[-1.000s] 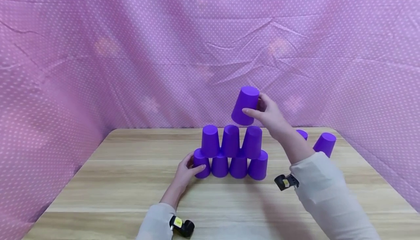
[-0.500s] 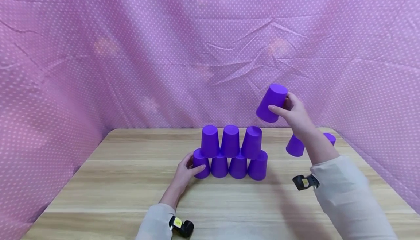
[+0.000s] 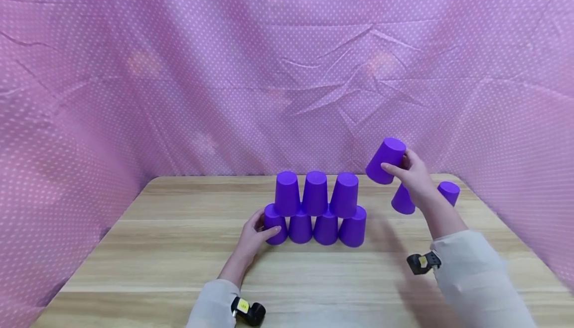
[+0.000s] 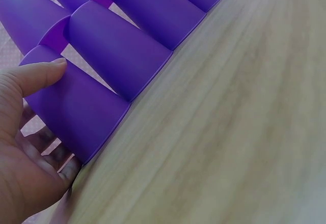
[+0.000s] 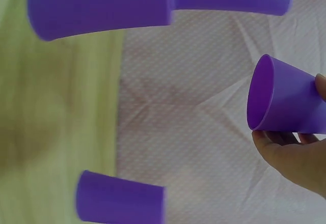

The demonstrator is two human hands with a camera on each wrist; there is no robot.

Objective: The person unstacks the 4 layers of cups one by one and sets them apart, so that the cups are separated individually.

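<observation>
Purple cups stand mouth down in two tiers in the head view; three upper cups (image 3: 316,193) rest across a lower row (image 3: 325,229). My left hand (image 3: 252,233) grips the leftmost lower cup (image 4: 76,109), thumb on its near side and fingers behind it. Raised to the right of the stack, my right hand (image 3: 414,176) holds another purple cup (image 3: 386,161), tilted with its base up. The right wrist view shows that cup's open mouth, with the thumb and fingers on opposite sides.
Two more purple cups stand mouth down at the right: one cup (image 3: 402,201) partly behind the right hand, another cup (image 3: 449,192) partly behind the forearm. The wooden table (image 3: 179,268) ends at a pink dotted curtain (image 3: 224,69).
My right hand has carried its cup rightward from above the stack, then lowered it somewhat. The left hand and the stacked cups stay in place.
</observation>
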